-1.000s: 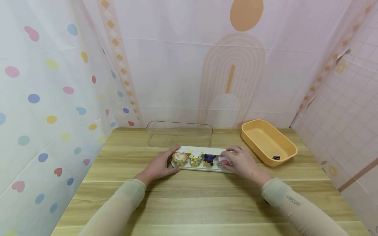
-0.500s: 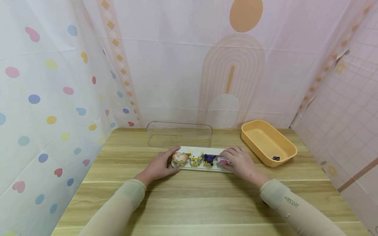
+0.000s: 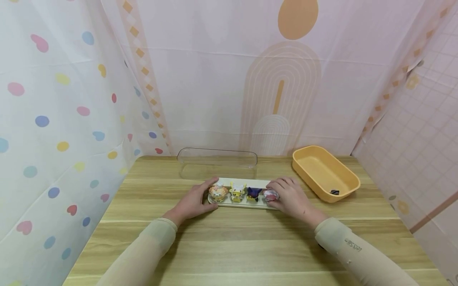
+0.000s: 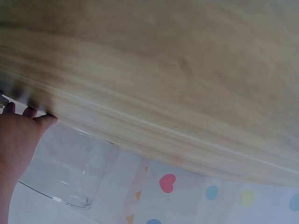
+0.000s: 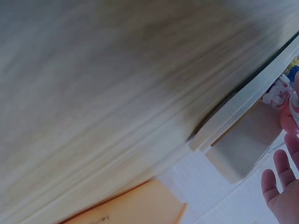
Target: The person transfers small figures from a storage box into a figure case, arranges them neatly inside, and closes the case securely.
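A long white display base (image 3: 229, 203) lies on the table, several small figurines standing on it in a row. My left hand (image 3: 195, 200) holds its left end, thumb at the front edge and fingers at the back. Beside that hand stands an orange-and-white figurine (image 3: 218, 192). To its right come a yellow figurine with a white top (image 3: 237, 192) and a dark purple one (image 3: 253, 194). At the right end my right hand (image 3: 291, 197) grips a pink-and-white figurine (image 3: 270, 195) on the base; the right wrist view shows this figurine (image 5: 275, 94) at its edge.
A clear plastic cover (image 3: 218, 159) stands behind the base, near the table's back edge. At the back right sits a yellow bin (image 3: 304, 174) with a small dark item (image 3: 334, 192) inside. Patterned curtains (image 3: 200, 79) enclose the table (image 3: 236, 246).
My right hand and forearm have shifted slightly, and the pink-and-white figurine has turned a little in its fingers. The left hand and the base stay put.
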### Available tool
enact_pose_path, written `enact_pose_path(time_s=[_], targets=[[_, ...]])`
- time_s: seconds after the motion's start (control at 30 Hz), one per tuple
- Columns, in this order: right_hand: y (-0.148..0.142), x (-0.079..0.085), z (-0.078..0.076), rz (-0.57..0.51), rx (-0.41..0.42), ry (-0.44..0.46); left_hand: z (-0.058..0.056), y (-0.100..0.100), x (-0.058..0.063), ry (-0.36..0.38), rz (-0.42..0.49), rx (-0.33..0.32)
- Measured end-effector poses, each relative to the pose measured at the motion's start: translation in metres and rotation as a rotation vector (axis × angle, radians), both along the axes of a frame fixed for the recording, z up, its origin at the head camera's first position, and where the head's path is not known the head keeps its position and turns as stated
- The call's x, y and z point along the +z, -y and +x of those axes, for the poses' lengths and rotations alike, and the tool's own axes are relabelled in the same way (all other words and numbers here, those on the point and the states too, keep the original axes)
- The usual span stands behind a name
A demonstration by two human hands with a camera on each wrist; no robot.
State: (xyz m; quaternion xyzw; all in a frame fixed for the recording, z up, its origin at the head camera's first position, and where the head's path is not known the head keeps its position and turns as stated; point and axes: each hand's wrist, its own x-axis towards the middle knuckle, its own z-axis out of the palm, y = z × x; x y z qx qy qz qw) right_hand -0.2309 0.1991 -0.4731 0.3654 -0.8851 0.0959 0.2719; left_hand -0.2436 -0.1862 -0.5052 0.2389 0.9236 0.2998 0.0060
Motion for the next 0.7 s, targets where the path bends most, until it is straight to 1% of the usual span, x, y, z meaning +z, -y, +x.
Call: enact_pose_path(time_s=[0.1,0.2,0.27,0.4,0.47,0.53,0.6,0.63,0.7], targets=[[0.001,0.004,0.002,0.002,-0.037,0.063,0.0,0.0,0.0,0.002,0.0,0.005],[-0.001,0.017,0.003,-0.02,-0.093,0.147,0.0,0.0,-0.001,0.002,-0.001,0.009],[-0.007,0.031,0.001,-0.05,-0.132,0.193,0.0,0.0,-0.002,0.0,-0.004,0.012],[-0.032,0.071,-0.009,-0.134,-0.216,0.27,0.0,0.0,-0.003,0.001,-0.005,0.014],[-0.052,0.093,-0.016,-0.154,-0.263,0.364,0.0,0.0,-0.003,0.0,-0.001,0.013],[-0.075,0.11,-0.022,-0.128,-0.32,0.466,-0.001,0.0,-0.003,-0.001,0.004,0.01],[-0.096,0.122,-0.026,-0.057,-0.36,0.574,-0.001,0.001,-0.003,-0.001,0.003,0.008],[-0.106,0.126,-0.028,-0.004,-0.382,0.629,-0.001,0.001,-0.003,-0.002,0.002,0.007],[-0.122,0.128,-0.031,0.101,-0.402,0.694,-0.002,0.002,-0.003,-0.003,0.0,0.007]])
